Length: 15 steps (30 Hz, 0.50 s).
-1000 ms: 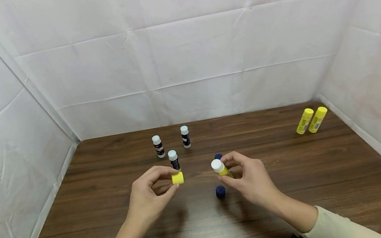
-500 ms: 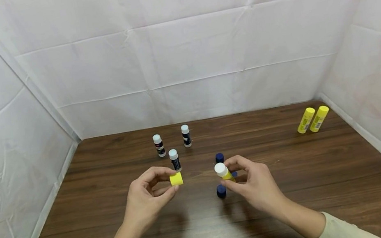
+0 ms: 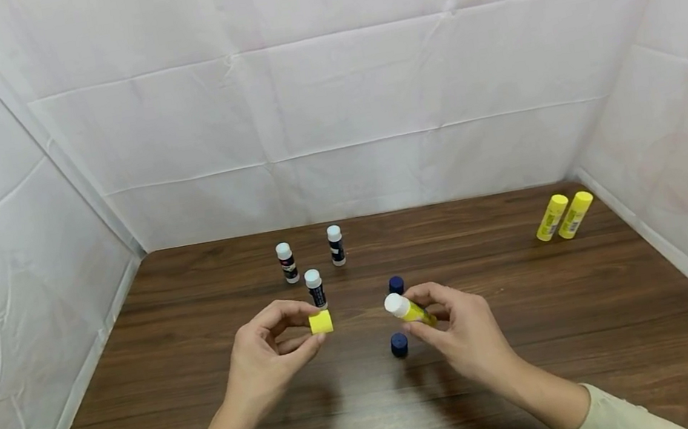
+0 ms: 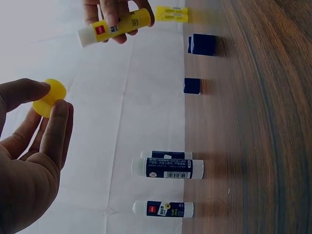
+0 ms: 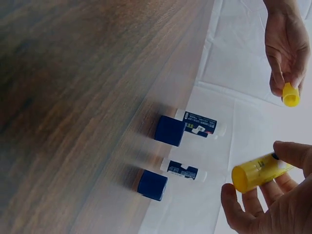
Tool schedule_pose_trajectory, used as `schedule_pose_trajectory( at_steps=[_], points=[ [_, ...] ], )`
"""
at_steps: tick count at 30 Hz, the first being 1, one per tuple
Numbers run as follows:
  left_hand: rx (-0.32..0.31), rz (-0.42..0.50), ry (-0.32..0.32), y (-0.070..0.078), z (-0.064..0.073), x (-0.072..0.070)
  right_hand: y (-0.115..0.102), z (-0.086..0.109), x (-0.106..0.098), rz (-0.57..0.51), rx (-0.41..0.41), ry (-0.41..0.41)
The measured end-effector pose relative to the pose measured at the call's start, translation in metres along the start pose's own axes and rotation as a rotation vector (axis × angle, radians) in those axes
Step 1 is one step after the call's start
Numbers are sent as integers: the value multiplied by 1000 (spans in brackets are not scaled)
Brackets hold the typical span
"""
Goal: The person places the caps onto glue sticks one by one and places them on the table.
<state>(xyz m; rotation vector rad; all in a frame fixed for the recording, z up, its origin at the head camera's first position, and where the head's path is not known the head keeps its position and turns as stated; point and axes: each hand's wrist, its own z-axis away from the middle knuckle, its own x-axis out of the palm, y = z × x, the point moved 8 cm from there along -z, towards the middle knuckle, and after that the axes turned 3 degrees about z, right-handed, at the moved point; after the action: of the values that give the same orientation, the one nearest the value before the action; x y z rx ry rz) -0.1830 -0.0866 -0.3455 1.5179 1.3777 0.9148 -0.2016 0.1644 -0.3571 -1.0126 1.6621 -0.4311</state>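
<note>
My left hand [image 3: 266, 353] pinches a yellow cap [image 3: 321, 322] between thumb and fingers, above the table. Opposite it, my right hand [image 3: 462, 323] holds an uncapped yellow glue stick [image 3: 419, 314] by its body, tilted with its white end toward the left hand. Cap and stick are apart. In the right wrist view the hollow of the yellow cap [image 5: 291, 100] faces the camera, and the stick's yellow base [image 5: 240, 179] shows. Dark blue caps [image 3: 399, 344] stand on the table by the right hand; one more [image 3: 396, 285] is just behind the stick.
Three uncapped navy glue sticks stand upright behind the left hand: one nearer [image 3: 316, 291], one at left [image 3: 287, 264], one farther back [image 3: 336, 246]. Two capped yellow glue sticks [image 3: 575, 215] stand at the far right. White cloth walls [image 3: 325, 97] enclose the wooden table [image 3: 195, 298].
The right hand has moved slightly right and tipped the glue stick over, so more of its yellow body shows and its white end points left. The left hand stays nearly still with the cap.
</note>
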Motion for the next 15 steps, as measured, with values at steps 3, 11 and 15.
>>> schedule_pose_trajectory(
  at_steps=[3,11,15],
  points=[
    [1,4,-7,0,0,2,-3,1,-2,66,-49,32],
    [-8,17,-16,0,-2,6,-23,7,-10,245,-357,155],
    [-23,12,-16,-1,-2,6,-31,9,-12,344,-461,181]
  ],
)
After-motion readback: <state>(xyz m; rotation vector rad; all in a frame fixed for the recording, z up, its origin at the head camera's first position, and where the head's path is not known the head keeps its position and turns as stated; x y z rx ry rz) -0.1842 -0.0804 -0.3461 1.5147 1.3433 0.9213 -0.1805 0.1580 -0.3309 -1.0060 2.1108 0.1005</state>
